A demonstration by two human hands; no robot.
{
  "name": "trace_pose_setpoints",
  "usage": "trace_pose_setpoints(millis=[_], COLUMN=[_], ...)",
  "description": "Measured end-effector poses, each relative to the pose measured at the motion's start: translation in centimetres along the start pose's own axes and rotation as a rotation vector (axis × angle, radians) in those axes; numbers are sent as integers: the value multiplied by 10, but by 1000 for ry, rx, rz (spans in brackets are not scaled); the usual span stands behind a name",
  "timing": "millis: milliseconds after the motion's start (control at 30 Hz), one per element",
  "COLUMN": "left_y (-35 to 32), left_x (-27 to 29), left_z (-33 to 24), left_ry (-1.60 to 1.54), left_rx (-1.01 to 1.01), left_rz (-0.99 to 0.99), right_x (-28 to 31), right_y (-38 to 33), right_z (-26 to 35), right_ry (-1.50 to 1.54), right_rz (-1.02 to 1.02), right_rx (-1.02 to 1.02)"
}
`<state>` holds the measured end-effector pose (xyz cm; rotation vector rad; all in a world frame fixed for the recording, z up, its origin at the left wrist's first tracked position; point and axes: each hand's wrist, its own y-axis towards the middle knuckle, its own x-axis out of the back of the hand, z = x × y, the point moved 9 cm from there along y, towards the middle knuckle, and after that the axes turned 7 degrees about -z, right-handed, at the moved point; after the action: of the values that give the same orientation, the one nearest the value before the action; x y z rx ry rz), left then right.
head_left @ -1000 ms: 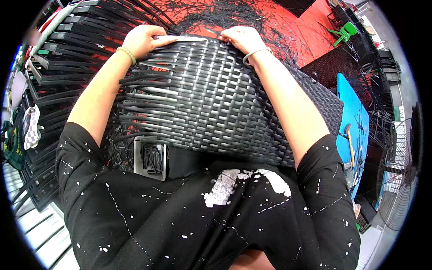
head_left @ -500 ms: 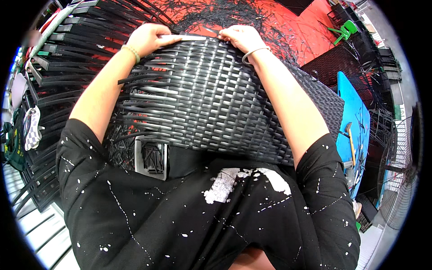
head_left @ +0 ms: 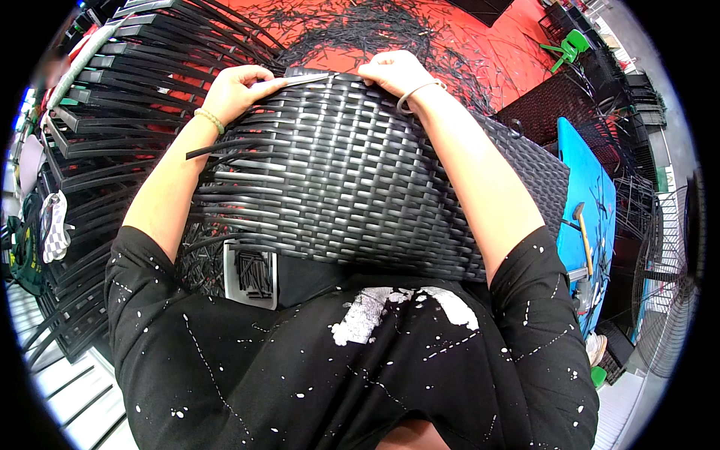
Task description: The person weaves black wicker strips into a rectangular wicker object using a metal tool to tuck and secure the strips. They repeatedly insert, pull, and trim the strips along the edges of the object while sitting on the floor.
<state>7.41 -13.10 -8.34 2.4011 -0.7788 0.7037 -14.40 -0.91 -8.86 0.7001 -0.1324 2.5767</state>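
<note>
Pose | left hand (head_left: 235, 94) forward, grip pinching slim pale piece (head_left: 309, 79) | right hand (head_left: 397, 73) curled at weave (head_left: 352, 172), grip narrow, contents unclear

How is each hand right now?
Left hand: closed, holding a tapered silvery tool.
Right hand: closed at far edge of the black woven panel; any held item unclear.

Red floor (head_left: 517, 52) with a small green chair (head_left: 575, 43), upper right
</note>
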Motion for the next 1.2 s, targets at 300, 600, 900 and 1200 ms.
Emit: trace_pose_setpoints(millis=[300, 600, 900, 1200], left_y=[-1, -14, 25, 48], left_x=[-1, 19, 53, -44], left_z=[-4, -26, -8, -32], left_ry=[52, 343, 54, 158], left_rx=[9, -87, 105, 160], left_rz=[8, -11, -180, 298], right_x=[-11, -7, -15, -18], right_y=[-6, -35, -30, -34], right_z=[10, 30, 29, 36], right_ry=[-221, -280, -306, -288], right_rz=[-239, -482, -489, -467], right_rx=[128, 374, 301, 381])
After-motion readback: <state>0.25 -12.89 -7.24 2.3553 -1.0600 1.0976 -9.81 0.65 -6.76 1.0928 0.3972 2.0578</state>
